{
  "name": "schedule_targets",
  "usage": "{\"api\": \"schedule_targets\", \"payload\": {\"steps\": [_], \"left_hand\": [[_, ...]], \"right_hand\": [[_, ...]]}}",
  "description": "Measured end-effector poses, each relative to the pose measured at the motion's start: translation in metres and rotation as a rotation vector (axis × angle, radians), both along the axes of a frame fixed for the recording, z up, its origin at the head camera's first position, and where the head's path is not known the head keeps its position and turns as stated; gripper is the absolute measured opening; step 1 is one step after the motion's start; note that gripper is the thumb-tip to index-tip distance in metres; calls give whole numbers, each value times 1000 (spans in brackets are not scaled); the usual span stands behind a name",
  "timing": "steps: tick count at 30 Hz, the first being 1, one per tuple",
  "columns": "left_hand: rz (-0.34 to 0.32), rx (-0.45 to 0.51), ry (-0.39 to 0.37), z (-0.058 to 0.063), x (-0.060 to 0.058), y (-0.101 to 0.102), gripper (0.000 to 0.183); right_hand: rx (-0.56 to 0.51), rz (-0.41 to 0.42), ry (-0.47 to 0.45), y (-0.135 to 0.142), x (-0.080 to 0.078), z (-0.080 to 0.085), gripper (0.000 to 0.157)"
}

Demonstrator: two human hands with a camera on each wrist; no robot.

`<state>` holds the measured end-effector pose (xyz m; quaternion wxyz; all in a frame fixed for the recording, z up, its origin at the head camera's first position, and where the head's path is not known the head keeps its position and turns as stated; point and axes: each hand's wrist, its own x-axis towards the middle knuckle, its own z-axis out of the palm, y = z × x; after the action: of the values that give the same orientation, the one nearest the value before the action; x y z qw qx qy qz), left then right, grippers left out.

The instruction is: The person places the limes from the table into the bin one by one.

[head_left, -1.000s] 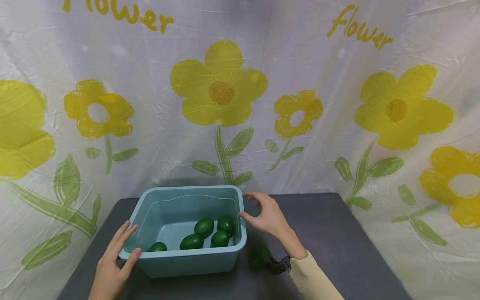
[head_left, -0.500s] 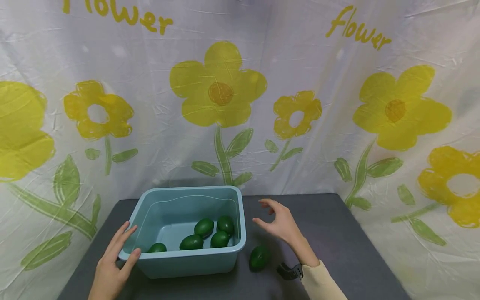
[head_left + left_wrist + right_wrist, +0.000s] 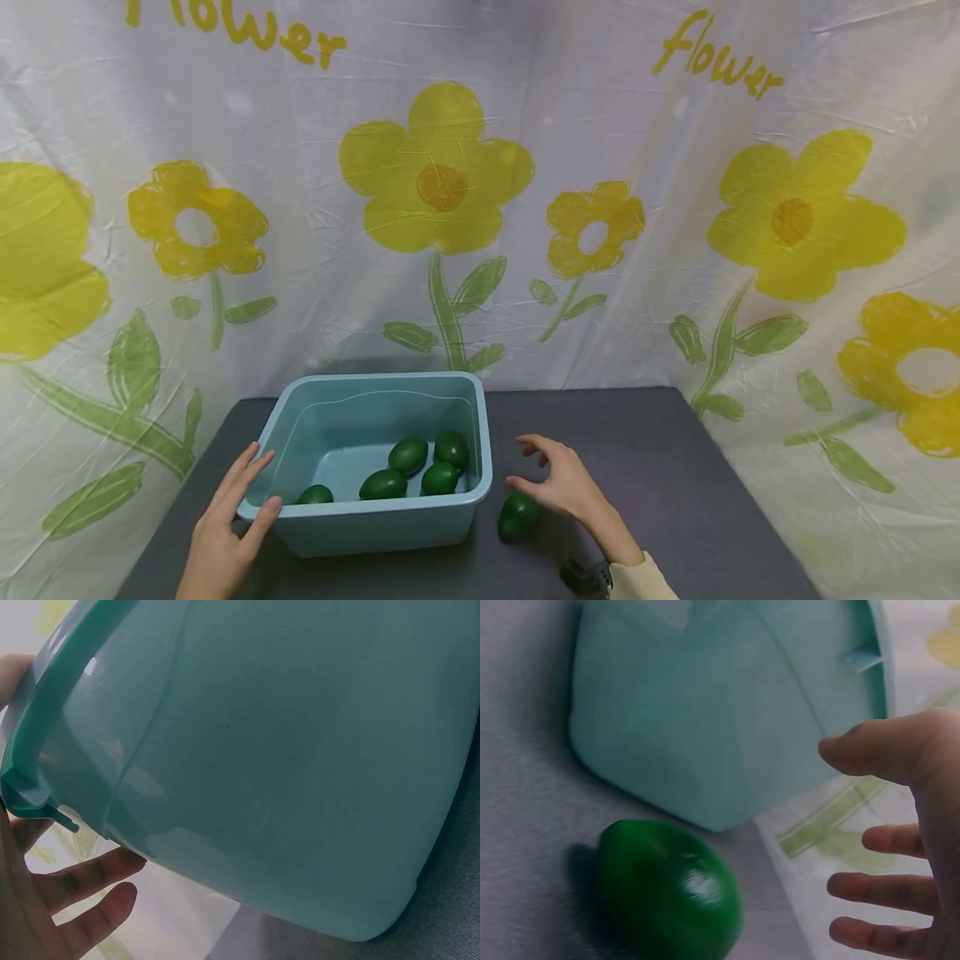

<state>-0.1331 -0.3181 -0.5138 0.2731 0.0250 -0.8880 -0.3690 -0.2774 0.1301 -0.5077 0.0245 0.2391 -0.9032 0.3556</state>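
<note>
A light blue-green plastic tub (image 3: 375, 533) stands on the dark table, holding several dark green, glossy, oval fruits, one of them a fruit (image 3: 408, 454) near the middle. At the tub's near left corner is my left hand (image 3: 223, 533), its thumb on the front rim and its fairly straight fingers along the left side; the left wrist view has these fingers (image 3: 97, 877) beside the tub's outer wall. To the right of the tub, one more green fruit (image 3: 517, 518) lies on the table. My right hand (image 3: 566, 483) hovers just above it, fingers apart, holding nothing.
The dark grey table (image 3: 675, 500) extends to the right of the tub. Behind and at both sides hangs a pale curtain (image 3: 300, 317) printed with yellow flowers. A black band (image 3: 581, 577) is on the right wrist.
My right hand has moved away from the tub's right rim, then lowered toward the fruit on the table. The left hand, the tub and the fruits have stayed in place.
</note>
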Motion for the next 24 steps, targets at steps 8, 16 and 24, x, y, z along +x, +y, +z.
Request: {"api": "schedule_targets", "payload": {"steps": [8, 16, 24], "left_hand": [[-16, -4, 47, -1, -1, -1, 60], [-8, -6, 17, 1, 0, -1, 60], [-9, -6, 8, 0, 0, -2, 61]], "right_hand": [[69, 100, -125, 2, 9, -18, 75], [121, 123, -114, 4, 17, -31, 75], [94, 108, -110, 13, 21, -44, 72]]}}
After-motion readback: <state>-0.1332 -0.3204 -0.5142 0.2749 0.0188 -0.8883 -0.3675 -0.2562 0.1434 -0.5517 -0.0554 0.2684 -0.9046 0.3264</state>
